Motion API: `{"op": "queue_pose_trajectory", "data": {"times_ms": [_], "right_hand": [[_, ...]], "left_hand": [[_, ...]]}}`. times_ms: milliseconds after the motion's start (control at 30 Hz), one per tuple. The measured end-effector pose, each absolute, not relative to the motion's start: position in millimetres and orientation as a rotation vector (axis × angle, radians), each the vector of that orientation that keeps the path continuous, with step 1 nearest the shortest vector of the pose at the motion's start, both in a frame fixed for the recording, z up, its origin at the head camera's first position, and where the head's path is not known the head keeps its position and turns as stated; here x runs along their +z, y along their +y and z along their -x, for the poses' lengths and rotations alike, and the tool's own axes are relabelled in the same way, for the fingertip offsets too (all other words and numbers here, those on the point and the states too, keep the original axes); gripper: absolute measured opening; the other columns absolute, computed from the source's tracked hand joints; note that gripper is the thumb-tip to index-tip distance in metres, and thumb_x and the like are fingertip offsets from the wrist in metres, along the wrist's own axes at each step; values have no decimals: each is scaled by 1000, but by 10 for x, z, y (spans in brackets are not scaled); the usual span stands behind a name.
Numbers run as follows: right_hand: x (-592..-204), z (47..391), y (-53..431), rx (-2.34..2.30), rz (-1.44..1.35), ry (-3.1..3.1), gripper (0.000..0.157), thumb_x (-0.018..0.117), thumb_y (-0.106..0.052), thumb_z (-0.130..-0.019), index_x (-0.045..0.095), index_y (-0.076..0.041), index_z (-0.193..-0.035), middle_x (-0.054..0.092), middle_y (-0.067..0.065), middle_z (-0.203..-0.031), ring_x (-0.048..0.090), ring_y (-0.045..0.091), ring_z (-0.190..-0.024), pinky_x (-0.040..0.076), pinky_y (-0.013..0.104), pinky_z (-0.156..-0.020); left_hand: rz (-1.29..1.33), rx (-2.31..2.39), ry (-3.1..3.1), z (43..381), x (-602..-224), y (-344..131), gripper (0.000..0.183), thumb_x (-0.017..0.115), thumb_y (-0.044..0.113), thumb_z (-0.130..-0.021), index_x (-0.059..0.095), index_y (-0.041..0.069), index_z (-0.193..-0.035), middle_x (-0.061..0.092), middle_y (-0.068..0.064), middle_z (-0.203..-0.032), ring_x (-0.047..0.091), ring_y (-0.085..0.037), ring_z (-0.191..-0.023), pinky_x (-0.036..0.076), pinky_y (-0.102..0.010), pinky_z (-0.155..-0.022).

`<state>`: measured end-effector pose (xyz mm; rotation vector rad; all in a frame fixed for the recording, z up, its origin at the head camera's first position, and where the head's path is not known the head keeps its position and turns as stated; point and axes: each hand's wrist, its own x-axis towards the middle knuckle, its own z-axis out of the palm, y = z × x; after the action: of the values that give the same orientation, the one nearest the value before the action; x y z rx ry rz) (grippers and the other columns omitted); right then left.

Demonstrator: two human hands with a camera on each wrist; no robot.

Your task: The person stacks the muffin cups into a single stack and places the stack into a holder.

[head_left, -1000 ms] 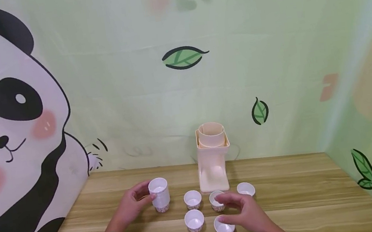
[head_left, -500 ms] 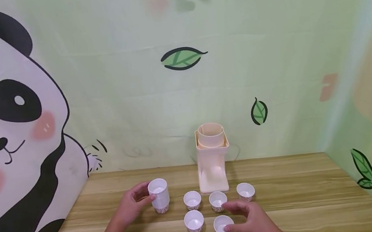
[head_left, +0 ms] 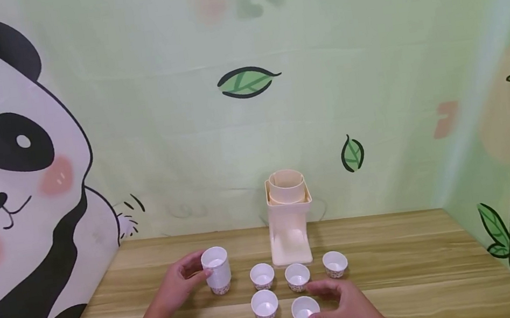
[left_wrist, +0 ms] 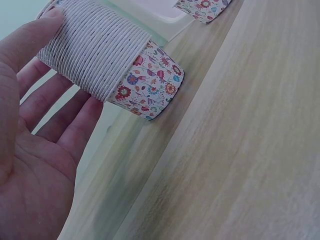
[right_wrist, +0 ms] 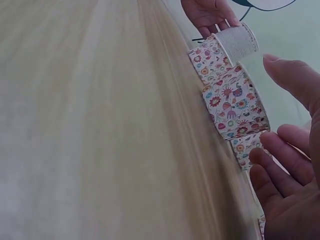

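My left hand (head_left: 179, 283) grips a stack of nested paper cups (head_left: 217, 273) from the left, thumb in front and fingers behind. In the left wrist view, the cup stack (left_wrist: 107, 60) shows ribbed white rims above a floral-print bottom cup, tilted in that view. My right hand (head_left: 346, 304) is at the front right paper cup (head_left: 303, 316), its thumb overlapping that cup in the head view. In the right wrist view, the right hand's loosely bent fingers (right_wrist: 280, 170) and thumb stand either side of a floral cup (right_wrist: 235, 102); contact is unclear.
Several single cups stand upright: a front left cup (head_left: 265, 307), a back left cup (head_left: 263, 276), a middle cup (head_left: 297, 277) and a back right cup (head_left: 335, 264). Behind them is a pale pink stand (head_left: 289, 230) with a round piece on top. The wooden table (head_left: 398, 269) meets a printed backdrop.
My right hand has drawn right, off the middle cup, and settled lower beside the front right cup. The left hand keeps holding the stack. The view has shifted slightly.
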<state>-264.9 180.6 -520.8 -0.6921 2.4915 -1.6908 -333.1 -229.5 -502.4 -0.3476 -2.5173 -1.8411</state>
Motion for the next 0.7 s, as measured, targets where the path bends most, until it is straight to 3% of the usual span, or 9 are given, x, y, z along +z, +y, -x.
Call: {"op": "queue_pose_trajectory", "data": {"times_ms": [267, 700], "right_hand": [[-5214, 2643, 1803, -1632, 719, 2491, 63, 92, -29, -75, 68, -3, -128, 72, 12, -129, 65, 20, -123, 50, 25, -107], [-5199, 2624, 1803, -1646, 796, 2387, 61, 90, -22, -79, 65, -1, -131, 69, 13, -131, 64, 20, -122, 51, 26, -106]], "left_hand": [[367, -1836, -2510, 3337, -5035, -2289, 59, 78, 23, -92, 56, 5, -144, 65, -19, -137, 64, -33, -126, 53, -21, -97], [340, -1847, -2498, 3344, -5043, -2289, 58, 78, 23, -91, 57, 6, -143, 66, -18, -136, 64, -31, -124, 53, -21, -97]]}}
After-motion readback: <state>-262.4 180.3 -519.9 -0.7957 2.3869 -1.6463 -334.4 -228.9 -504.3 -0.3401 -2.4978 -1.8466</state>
